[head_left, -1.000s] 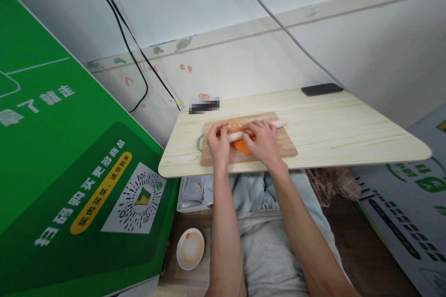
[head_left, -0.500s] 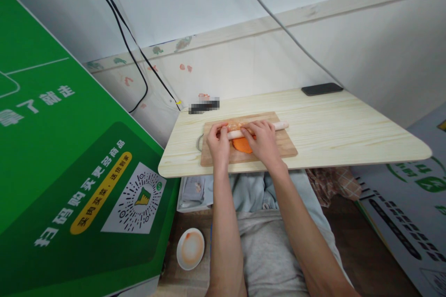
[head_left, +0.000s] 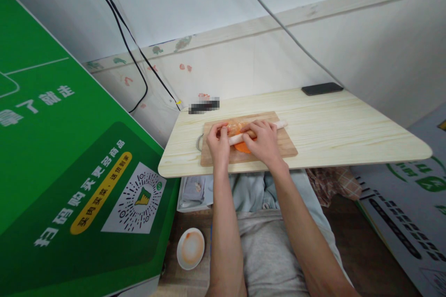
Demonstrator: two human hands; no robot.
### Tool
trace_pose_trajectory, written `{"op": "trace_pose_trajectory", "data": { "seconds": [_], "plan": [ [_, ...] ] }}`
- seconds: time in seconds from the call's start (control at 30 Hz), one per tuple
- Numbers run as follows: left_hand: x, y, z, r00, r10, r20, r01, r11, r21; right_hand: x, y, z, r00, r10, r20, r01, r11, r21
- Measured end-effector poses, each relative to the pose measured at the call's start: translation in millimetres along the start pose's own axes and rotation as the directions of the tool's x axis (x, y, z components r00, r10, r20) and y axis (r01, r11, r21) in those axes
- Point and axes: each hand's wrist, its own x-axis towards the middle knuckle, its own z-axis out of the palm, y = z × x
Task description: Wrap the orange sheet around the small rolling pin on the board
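Note:
A pale rolling pin (head_left: 236, 139) lies across a flat orange sheet of what looks like dough (head_left: 243, 147) on a wooden cutting board (head_left: 287, 146). My left hand (head_left: 219, 141) is closed around the pin's left end. Farther along the pin, my right hand (head_left: 264, 138) has its fingers curled over it, with the pin's right end sticking out past the knuckles. Some of the orange sheet shows behind the pin and some in front of it. My fingers hide part of both.
The board rests on a light wood-grain table (head_left: 348, 134). A black phone (head_left: 322, 88) lies at the back right, and a blurred-out dark object (head_left: 204, 106) at the back left. Below stands a white bowl (head_left: 190, 248). A green printed panel (head_left: 87, 148) rises on the left.
The pin's left part has come slightly toward me and now lies more slanted over the orange sheet. More orange shows behind it. Both hands have kept their hold.

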Motion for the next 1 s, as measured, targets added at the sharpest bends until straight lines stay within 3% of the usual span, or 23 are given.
{"op": "trace_pose_trajectory", "data": {
  "seconds": [1.0],
  "plan": [
    [0.4,1.2,-0.3,1.0,0.028,-0.004,-0.028,0.999,-0.019,1.5,1.9,0.5,0.997,-0.029,0.078,0.029,1.0,-0.001]
  ]
}}
